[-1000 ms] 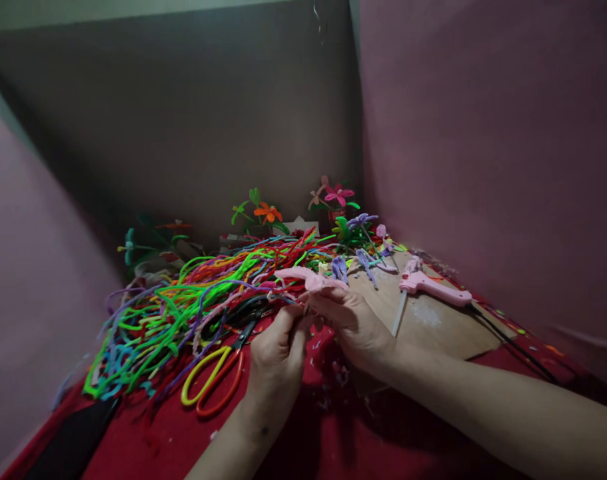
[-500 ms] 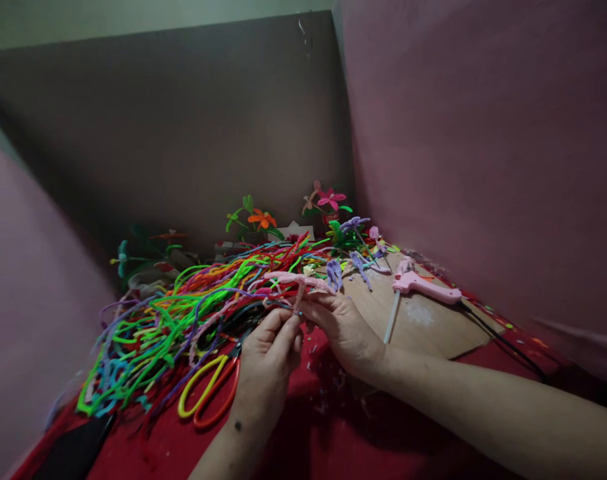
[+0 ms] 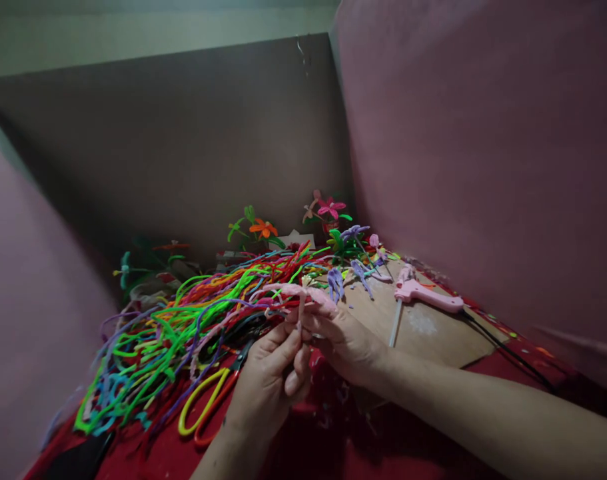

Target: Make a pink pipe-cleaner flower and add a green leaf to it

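A pink pipe-cleaner flower with spread petals is held in front of me, its short stem pointing down. My left hand pinches the lower end of the stem between thumb and forefinger. From the right, my right hand closes its fingertips around the stem just under the petals. Both hands meet there, so part of the stem is hidden. Scissors with yellow and red handles lie beside my left wrist.
A heap of colourful pipe cleaners spreads to the left. On a cardboard sheet at the right rests a pink glue gun with its cord. Purple petals lie nearer the middle. Finished flowers stand along the back wall.
The camera has tipped up slightly, so the scene sits lower. The pink flower's stem is now straighter and its petals flatter, with both hands still at the stem.
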The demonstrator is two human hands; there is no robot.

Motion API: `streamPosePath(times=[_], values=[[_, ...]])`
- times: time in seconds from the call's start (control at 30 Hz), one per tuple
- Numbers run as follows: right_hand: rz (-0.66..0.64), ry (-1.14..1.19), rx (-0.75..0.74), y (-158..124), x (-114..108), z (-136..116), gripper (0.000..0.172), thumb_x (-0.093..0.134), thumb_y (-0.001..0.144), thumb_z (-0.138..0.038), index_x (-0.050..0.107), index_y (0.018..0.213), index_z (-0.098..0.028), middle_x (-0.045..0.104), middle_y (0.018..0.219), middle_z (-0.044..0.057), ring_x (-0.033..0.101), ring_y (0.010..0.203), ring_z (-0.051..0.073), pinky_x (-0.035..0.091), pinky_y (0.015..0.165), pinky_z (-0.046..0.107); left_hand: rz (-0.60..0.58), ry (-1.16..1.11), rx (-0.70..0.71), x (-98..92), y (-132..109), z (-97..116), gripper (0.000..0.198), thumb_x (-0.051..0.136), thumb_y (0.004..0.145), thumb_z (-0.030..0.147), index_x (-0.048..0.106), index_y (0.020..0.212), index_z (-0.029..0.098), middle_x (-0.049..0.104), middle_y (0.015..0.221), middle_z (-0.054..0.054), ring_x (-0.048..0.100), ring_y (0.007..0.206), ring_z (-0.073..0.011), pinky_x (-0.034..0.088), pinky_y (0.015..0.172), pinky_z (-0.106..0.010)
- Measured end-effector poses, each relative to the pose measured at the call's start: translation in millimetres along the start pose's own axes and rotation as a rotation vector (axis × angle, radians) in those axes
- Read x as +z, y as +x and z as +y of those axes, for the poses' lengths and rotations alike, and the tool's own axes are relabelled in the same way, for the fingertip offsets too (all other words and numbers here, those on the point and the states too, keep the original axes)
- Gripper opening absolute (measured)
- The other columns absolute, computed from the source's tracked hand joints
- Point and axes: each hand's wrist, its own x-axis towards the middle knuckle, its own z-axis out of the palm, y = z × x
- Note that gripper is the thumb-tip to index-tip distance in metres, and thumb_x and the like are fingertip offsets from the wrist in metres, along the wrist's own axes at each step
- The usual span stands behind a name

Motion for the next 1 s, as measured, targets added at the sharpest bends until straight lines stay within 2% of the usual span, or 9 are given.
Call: streamPosePath(times=[0.17, 0.27, 0.37, 0.5, 0.6, 0.7, 0.83, 0.93, 1.0], values=[[0.025, -0.054, -0.039, 0, 0, -3, 0.013, 0.072, 0.07, -0.024, 0.067, 0.079, -0.017, 0.057, 0.073, 0.0, 0.047, 0.063, 0.009, 0.038, 0.062, 0.022, -0.073, -0.002, 0.061, 1.4, 1, -2, 0.014, 0.06, 0.079, 0.028, 0.056, 0.075, 0.015, 0.042, 0.038, 0.007, 0.024, 0.026, -0.0013, 0.028, 0.028, -0.012], [0.002, -0.125, -0.094, 0, 1, -6, 0.01, 0.07, 0.071, -0.021, 0.069, 0.081, -0.02, 0.06, 0.079, 0.001, 0.051, 0.072, 0.013, 0.041, 0.069, 0.026, -0.146, -0.045, 0.036, -2.4, 3, -3, 0.014, 0.059, 0.08, 0.029, 0.056, 0.076, 0.016, 0.04, 0.038, 0.008, 0.019, 0.026, -0.0005, 0.026, 0.026, -0.012], [-0.035, -0.207, -0.126, -1, 4, -11, 0.011, 0.066, 0.074, -0.022, 0.07, 0.085, -0.021, 0.063, 0.084, 0.003, 0.054, 0.083, 0.017, 0.041, 0.078, 0.031, -0.169, -0.044, 0.031, -6.4, 4, -4, 0.015, 0.057, 0.081, 0.03, 0.058, 0.077, 0.016, 0.045, 0.043, 0.006, 0.02, 0.026, -0.0002, 0.027, 0.026, -0.011], [-0.075, -0.234, -0.141, -3, 10, -18, 0.021, 0.065, 0.076, -0.024, 0.067, 0.097, -0.023, 0.062, 0.105, 0.005, 0.055, 0.096, 0.019, 0.041, 0.086, 0.035, -0.159, -0.057, 0.01, -8.1, 3, -4, 0.016, 0.055, 0.082, 0.03, 0.058, 0.077, 0.015, 0.047, 0.044, 0.006, 0.021, 0.025, 0.0006, 0.027, 0.026, -0.01], [-0.077, -0.239, -0.17, -4, 14, -20, 0.018, 0.065, 0.076, -0.024, 0.068, 0.094, -0.023, 0.057, 0.12, 0.005, 0.051, 0.109, 0.022, 0.039, 0.091, 0.036, -0.156, -0.042, -0.013, -6.9, 0, -3, 0.018, 0.054, 0.083, 0.032, 0.056, 0.076, 0.016, 0.043, 0.042, 0.008, 0.017, 0.025, 0.0002, 0.024, 0.025, -0.011], [-0.061, -0.215, -0.151, -4, 12, -18, 0.017, 0.065, 0.075, -0.024, 0.069, 0.092, -0.023, 0.057, 0.121, 0.004, 0.05, 0.112, 0.023, 0.039, 0.093, 0.038, -0.093, 0.118, 0.044, -3.6, -4, 0, 0.018, 0.053, 0.083, 0.033, 0.055, 0.076, 0.017, 0.046, 0.046, 0.007, 0.025, 0.027, -0.0019, 0.03, 0.029, -0.014], [-0.008, -0.258, -0.162, -4, 7, -13, 0.016, 0.064, 0.075, -0.025, 0.069, 0.091, -0.021, 0.059, 0.115, 0.004, 0.05, 0.11, 0.021, 0.037, 0.096, 0.036, 0.101, 0.552, 0.24, -0.3, -9, -2, 0.018, 0.056, 0.082, 0.033, 0.053, 0.073, 0.017, 0.053, 0.055, 0.004, 0.044, 0.041, -0.0059, 0.036, 0.042, -0.017], [0.027, -0.275, -0.135, -4, 4, -8, 0.015, 0.066, 0.074, -0.027, 0.069, 0.088, -0.019, 0.063, 0.096, 0.004, 0.055, 0.092, 0.018, 0.041, 0.086, 0.033, 0.216, 0.788, 0.371, -0.7, -11, -6, 0.019, 0.054, 0.082, 0.033, 0.054, 0.07, 0.018, 0.049, 0.052, 0.005, 0.043, 0.044, -0.0068, 0.035, 0.045, -0.018], [0.043, -0.255, -0.096, -4, 1, -5, 0.013, 0.067, 0.073, -0.028, 0.067, 0.082, -0.018, 0.062, 0.08, 0.002, 0.054, 0.075, 0.015, 0.043, 0.075, 0.031, 0.241, 0.832, 0.406, -0.6, -11, -7, 0.021, 0.052, 0.084, 0.033, 0.055, 0.069, 0.018, 0.046, 0.05, 0.005, 0.041, 0.043, -0.0069, 0.034, 0.045, -0.018]])
